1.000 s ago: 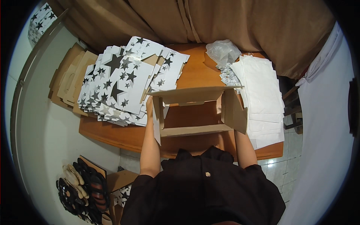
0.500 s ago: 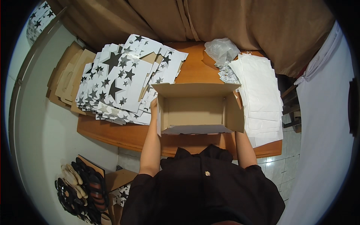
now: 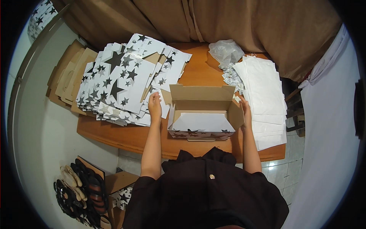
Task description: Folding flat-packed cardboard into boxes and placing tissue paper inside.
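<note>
Moderate indoor light, fairly even over the box (image 3: 202, 123). Curtain (image 3: 244, 23) behind box dimmer, folds shadowed. Glare spot on floor tiles (image 3: 277, 168) front-right of box. Fisheye: wall ledge (image 3: 18, 81) left of box bowed, corners black, bluish rim. Footwear (image 3: 81, 191) front-left of box dark, soft detail.

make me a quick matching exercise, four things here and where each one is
Things
1. open box
2. star-printed cardboard
3. white sheets
4. pile of footwear

Places
A. at the right end of the table
B. lower left of the picture, off the table
C. between the left hand and the right hand
D. stacked on the left side of the table

Pairs: 1-C, 2-D, 3-A, 4-B
</note>
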`<control>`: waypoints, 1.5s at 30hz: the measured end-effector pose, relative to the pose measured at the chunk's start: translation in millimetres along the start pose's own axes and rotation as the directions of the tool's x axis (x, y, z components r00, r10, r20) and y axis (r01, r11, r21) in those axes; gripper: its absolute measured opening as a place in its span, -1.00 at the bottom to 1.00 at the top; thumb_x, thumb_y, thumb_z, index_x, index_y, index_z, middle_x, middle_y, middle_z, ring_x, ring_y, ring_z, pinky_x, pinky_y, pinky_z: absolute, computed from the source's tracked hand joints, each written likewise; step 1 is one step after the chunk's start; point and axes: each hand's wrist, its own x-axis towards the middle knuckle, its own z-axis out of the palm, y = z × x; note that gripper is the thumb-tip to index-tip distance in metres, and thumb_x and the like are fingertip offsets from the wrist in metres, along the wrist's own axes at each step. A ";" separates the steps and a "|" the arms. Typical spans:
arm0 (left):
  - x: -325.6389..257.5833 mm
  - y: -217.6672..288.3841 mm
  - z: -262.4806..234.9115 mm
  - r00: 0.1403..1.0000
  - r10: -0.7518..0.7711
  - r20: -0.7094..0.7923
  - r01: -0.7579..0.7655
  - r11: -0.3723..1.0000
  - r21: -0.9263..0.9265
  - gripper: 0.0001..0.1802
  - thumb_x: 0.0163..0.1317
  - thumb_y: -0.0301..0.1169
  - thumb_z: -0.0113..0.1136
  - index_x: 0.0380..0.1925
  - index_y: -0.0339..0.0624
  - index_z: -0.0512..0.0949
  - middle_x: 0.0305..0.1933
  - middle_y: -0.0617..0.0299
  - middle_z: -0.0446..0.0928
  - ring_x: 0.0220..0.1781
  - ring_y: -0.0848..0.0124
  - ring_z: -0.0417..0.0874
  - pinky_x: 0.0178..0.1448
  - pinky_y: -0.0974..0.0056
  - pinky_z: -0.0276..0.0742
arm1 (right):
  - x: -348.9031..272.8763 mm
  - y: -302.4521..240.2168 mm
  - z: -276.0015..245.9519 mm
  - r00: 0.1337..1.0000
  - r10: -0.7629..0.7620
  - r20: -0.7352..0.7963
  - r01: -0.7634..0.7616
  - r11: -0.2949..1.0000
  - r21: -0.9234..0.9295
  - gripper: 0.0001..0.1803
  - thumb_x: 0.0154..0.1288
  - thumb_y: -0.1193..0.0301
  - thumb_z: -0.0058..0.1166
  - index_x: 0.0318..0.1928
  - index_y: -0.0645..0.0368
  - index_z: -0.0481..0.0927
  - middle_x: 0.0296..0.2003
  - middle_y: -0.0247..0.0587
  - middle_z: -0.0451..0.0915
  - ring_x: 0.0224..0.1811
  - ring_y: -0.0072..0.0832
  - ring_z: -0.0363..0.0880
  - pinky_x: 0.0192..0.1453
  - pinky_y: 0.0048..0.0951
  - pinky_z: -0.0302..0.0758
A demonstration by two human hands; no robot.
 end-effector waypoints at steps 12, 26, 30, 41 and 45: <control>-109.0 126.4 50.1 0.769 0.408 0.492 -0.535 0.832 0.147 -0.71 0.21 -0.47 0.01 -0.06 -0.21 0.51 0.05 0.02 0.40 0.12 0.15 0.40 0.22 0.20 0.27 | -92.7 -79.2 43.1 0.818 -0.562 0.120 0.499 0.592 -0.633 -0.52 0.05 0.56 -0.05 0.08 0.22 0.42 0.10 0.04 0.32 0.23 -0.10 0.25 0.31 -0.23 0.17; -90.7 108.8 -17.4 0.726 0.089 0.681 -0.545 0.679 0.492 0.24 -0.30 0.10 0.44 0.38 -0.01 -0.02 0.42 -0.25 -0.24 0.47 -0.15 -0.29 0.40 -0.23 -0.31 | -97.3 -85.5 41.3 0.855 -0.492 0.163 0.456 0.564 -0.688 -0.35 -0.18 0.35 0.41 0.02 0.16 0.47 0.17 0.07 0.25 0.14 -0.03 0.35 0.19 -0.20 0.35; -90.8 105.0 -3.1 0.630 0.005 0.777 -0.657 0.538 0.529 0.55 -0.59 0.31 0.45 0.42 0.02 -0.23 0.45 -0.24 -0.40 0.48 -0.14 -0.44 0.33 -0.37 -0.56 | -106.0 -96.0 63.5 0.894 -0.301 0.331 0.444 0.498 -0.745 0.19 -0.61 0.02 0.54 0.22 0.03 0.30 0.23 0.07 0.17 0.28 0.05 0.15 0.29 -0.05 0.21; -63.9 93.3 46.6 0.700 0.302 0.647 -0.714 0.299 0.633 -0.18 -0.02 -0.12 0.32 0.26 0.02 0.20 0.29 0.09 0.17 0.36 0.14 0.12 0.23 -0.45 -0.17 | -110.1 -37.8 44.5 0.877 -0.321 0.358 0.477 0.490 -0.729 -0.17 -0.05 0.16 0.31 0.22 0.16 0.26 0.20 0.14 0.22 0.25 0.00 0.21 0.29 -0.11 0.19; -72.4 103.3 33.0 0.685 0.085 0.724 -0.685 0.413 0.600 -0.64 0.03 -0.25 0.27 -0.13 -0.06 0.57 -0.07 0.15 0.46 0.07 0.23 0.45 0.19 -0.19 0.12 | -111.1 -25.2 34.5 0.907 -0.419 -0.049 0.344 0.801 -0.490 -0.57 0.36 0.35 -0.11 0.14 0.34 0.30 0.05 0.03 0.40 0.13 -0.19 0.36 0.21 -0.32 0.28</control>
